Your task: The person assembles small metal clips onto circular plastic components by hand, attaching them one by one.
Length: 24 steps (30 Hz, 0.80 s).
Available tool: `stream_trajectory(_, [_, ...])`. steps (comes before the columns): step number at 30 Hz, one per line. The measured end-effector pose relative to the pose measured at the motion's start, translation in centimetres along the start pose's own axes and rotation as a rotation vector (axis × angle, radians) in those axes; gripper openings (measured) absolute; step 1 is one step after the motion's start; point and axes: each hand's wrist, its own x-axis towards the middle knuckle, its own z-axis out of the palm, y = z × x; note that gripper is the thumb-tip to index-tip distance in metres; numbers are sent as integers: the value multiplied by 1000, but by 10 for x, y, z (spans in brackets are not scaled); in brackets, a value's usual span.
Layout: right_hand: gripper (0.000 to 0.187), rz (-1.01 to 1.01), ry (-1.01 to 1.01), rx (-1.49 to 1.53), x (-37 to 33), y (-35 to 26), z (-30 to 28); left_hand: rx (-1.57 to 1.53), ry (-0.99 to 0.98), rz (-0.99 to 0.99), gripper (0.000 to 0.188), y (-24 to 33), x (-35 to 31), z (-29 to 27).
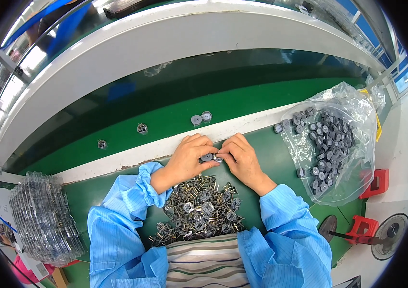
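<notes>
My left hand [184, 159] is closed in a pinch on a dark grey round cap [207, 157], whose flat face points up. Beside it, my right hand [242, 161] pinches a small part with metal pins [219, 158], end to end with the cap. Whether the two pieces are joined cannot be made out. Both hands are just in front of a white rail [256, 118]. Below them, against my striped apron [206, 264], lies a heap of dark pinned parts [204, 206] with brass-coloured prongs.
Dark grey caps [328, 144] fill a clear plastic bag [357, 185] on the right. Stacked clear plastic trays [45, 218] stand at left. Past the rail, a green belt [261, 101] carries several small parts, including a round grey piece [196, 120]. Red stools [365, 228] stand lower right.
</notes>
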Motion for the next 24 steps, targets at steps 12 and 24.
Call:
stream_trajectory(12, [21, 118, -64, 75, -4, 0, 1, 27, -14, -28, 34, -1, -5, 3])
stream_trajectory(24, [17, 202, -318, 209, -5, -5, -26, 189, 311, -187, 28, -37, 15, -61])
